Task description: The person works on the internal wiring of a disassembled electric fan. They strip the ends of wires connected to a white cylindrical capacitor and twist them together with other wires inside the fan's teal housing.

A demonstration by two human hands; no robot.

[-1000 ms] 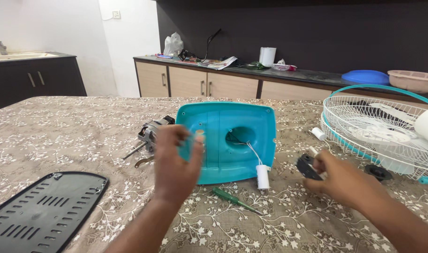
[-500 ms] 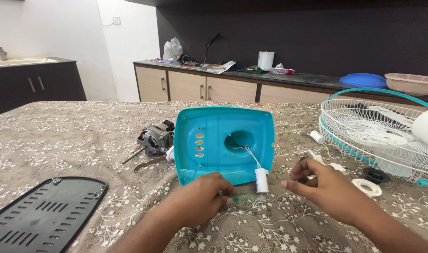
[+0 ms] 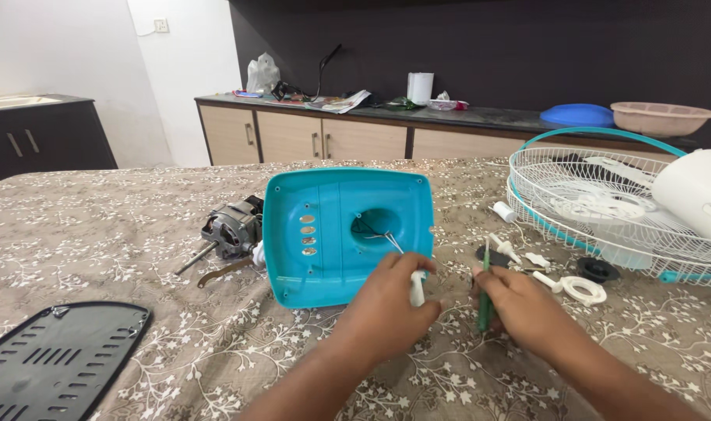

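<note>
Floral brown cloth (image 3: pixel 98 249) covers the wide table, with dark cabinets and a cluttered counter (image 3: pixel 449 117) along the far wall.

Left hand (image 3: pixel 386 300) sits at the middle of the table, fingers closed around a small white cylinder (image 3: pixel 418 290) whose thin wires run up to 12 o'clock into the round hole of the teal base (image 3: pixel 332 234). That base stands tilted, its hollow side facing the camera, just beyond the hand.

Right hand (image 3: pixel 527 308) lies just at 3 o'clock of the left, the two close together but apart. Its fingers are clamped on a green screwdriver (image 3: pixel 485 300), held nearly upright with the tip pointing up.

At 9 o'clock of the base a grey motor (image 3: pixel 231 230) lies on its side, shaft pointing toward 8 o'clock. A black vented plate (image 3: pixel 51 359) rests at the near left corner.

At 2 o'clock of the right hand lies a white fan grille (image 3: pixel 597 210) with a teal rim. Between grille and hand are scattered small parts: a white ring (image 3: pixel 583 290), a black knob (image 3: pixel 597 269) and white pegs (image 3: pixel 505 248).
</note>
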